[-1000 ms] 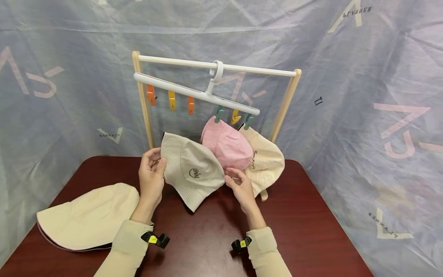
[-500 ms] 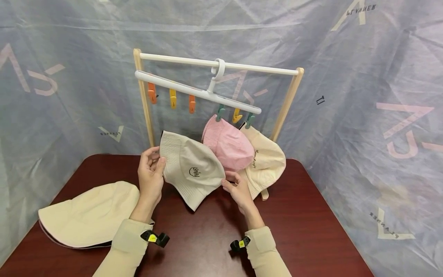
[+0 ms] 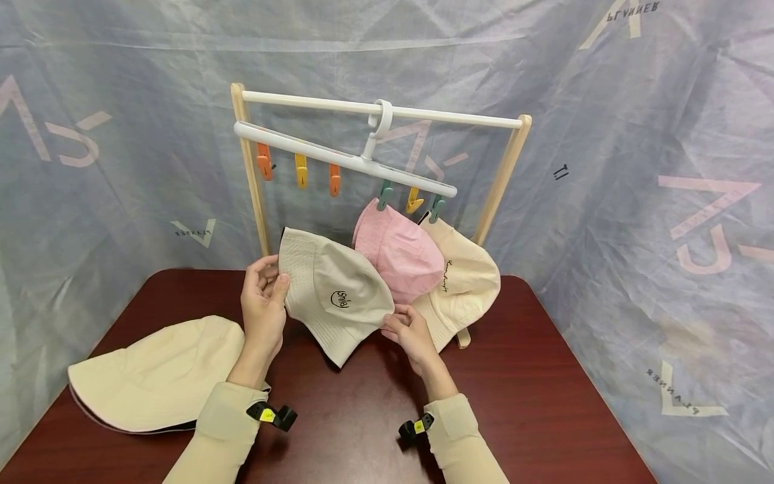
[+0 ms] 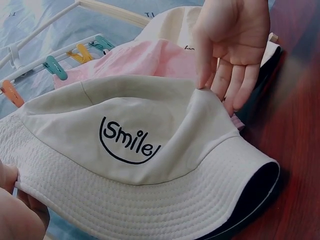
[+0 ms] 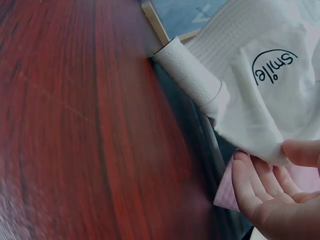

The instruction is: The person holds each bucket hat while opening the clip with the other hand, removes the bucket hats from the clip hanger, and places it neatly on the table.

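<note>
A light grey bucket hat with a "smile" print is held tilted above the table, its brim to the left and its crown to the right. My left hand grips the brim between thumb and fingers. At the other end, my right hand pinches the top of the crown; the right wrist view shows the thumb on the fabric and the fingertips beneath it. Dark lining shows at the brim's edge. Right behind it hang a pink bucket hat and a cream bucket hat, each from a green clip.
A white hanger hooks over the rail of a wooden rack. Unused orange clips and yellow clips hang from it. Another cream hat lies on the dark red table at left.
My right hand has shifted slightly left and down, its fingers closing onto the grey hat's crown. The left hand and the hat stay nearly in place.
</note>
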Available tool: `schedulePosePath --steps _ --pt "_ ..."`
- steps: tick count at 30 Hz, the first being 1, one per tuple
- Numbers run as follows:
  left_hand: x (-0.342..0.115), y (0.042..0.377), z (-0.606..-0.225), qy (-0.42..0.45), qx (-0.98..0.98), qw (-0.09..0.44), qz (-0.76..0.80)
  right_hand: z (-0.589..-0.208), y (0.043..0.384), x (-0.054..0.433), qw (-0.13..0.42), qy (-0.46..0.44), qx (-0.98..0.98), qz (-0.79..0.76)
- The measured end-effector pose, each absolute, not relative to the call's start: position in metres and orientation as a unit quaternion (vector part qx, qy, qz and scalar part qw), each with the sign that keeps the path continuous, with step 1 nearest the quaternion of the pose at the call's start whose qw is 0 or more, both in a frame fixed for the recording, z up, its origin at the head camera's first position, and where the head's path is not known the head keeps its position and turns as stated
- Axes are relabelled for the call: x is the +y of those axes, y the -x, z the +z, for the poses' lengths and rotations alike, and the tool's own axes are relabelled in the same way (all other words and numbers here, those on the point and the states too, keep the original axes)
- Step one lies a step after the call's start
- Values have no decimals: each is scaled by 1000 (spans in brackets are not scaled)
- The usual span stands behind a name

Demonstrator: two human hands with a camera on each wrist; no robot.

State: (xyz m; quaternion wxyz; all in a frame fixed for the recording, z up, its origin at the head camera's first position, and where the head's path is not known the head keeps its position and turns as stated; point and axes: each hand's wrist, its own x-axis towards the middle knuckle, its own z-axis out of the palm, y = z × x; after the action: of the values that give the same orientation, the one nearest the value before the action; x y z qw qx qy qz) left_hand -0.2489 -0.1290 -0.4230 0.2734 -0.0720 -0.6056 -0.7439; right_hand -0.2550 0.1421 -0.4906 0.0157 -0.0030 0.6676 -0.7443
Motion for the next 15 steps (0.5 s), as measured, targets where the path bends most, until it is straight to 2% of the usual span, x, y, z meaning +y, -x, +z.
schedulePosePath --steps 15 --pt "-131 250 -421 61 -592 271 -757 -482 255 144 -27 -8 681 -731"
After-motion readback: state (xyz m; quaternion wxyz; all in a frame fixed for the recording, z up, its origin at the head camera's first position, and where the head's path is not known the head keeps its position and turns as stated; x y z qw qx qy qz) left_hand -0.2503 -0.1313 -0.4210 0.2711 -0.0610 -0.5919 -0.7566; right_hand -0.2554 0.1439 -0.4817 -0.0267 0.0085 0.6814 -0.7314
